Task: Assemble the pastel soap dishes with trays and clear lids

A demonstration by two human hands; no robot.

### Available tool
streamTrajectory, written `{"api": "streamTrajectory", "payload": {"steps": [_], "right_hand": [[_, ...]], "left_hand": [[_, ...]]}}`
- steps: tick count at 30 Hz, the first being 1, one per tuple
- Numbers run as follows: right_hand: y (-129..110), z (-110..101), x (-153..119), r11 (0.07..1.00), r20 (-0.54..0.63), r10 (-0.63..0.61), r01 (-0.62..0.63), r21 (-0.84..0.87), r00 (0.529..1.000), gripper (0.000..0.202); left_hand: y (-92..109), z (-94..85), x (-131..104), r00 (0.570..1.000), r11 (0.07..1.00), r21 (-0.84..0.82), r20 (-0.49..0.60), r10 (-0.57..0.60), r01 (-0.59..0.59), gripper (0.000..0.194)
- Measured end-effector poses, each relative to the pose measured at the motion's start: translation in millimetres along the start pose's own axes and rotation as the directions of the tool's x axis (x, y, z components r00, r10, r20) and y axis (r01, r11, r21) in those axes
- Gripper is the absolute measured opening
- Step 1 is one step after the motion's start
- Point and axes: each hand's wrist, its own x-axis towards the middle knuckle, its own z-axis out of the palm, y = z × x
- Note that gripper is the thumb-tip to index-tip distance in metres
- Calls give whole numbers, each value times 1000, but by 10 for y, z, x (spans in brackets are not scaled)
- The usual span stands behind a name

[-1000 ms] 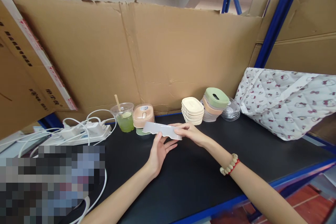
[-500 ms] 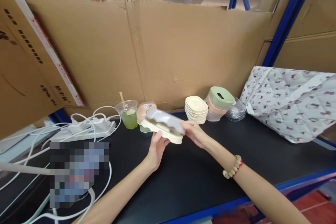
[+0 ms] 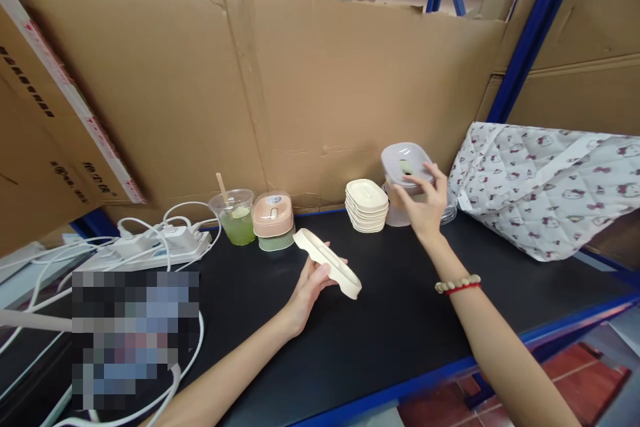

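Observation:
My left hand (image 3: 306,290) grips a cream oval lid (image 3: 327,263), tilted, above the black shelf surface (image 3: 380,340). My right hand (image 3: 425,203) is stretched out to the back right and holds a translucent grey oval tray (image 3: 403,163) just over the stack of containers (image 3: 397,213) against the cardboard wall. The green top of that stack shows through the tray. A pile of cream lids (image 3: 367,205) sits just left of the stack. A beaded bracelet (image 3: 457,285) is on my right wrist.
A pink-lidded container (image 3: 273,220) and a plastic cup of green drink (image 3: 236,216) stand at the back. A white power strip with cables (image 3: 150,247) lies left. A patterned quilted cloth (image 3: 545,187) fills the right. A cardboard sheet (image 3: 300,87) walls the back.
My hands have come apart: the right took the translucent tray off the cream lid and carried it right to the container stack, while the left kept the lid and lowered it slightly.

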Motion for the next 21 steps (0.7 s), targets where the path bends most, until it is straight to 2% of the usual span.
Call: {"api": "streamTrajectory", "payload": {"steps": [1,3,7,11,15,21], "right_hand": [[105,-18,23,998,-49,18,-21,-54,999,46],[275,-42,56,992,-66,65,-71,-103,996,52],[459,-53,94,982,76,169,-162,-93,983,62],[497,-84,109,974,183,218,-204,-94,959,68],[470,-129,120,965,255,261,-243,-102,931,72],[446,-141,123,949,285,314,-294,-110,906,85]], "left_hand": [[-16,4,-7,1000,1000,8,28,-6,5,99],[-25,6,-13,998,1000,20,64,-8,6,97],[-12,-6,-2,997,1000,13,80,-8,7,97],[-4,-9,-3,996,1000,-4,85,-15,15,93],[12,5,-7,996,999,-3,79,-36,36,98],[18,14,16,996,997,-25,63,-66,67,105]]}}
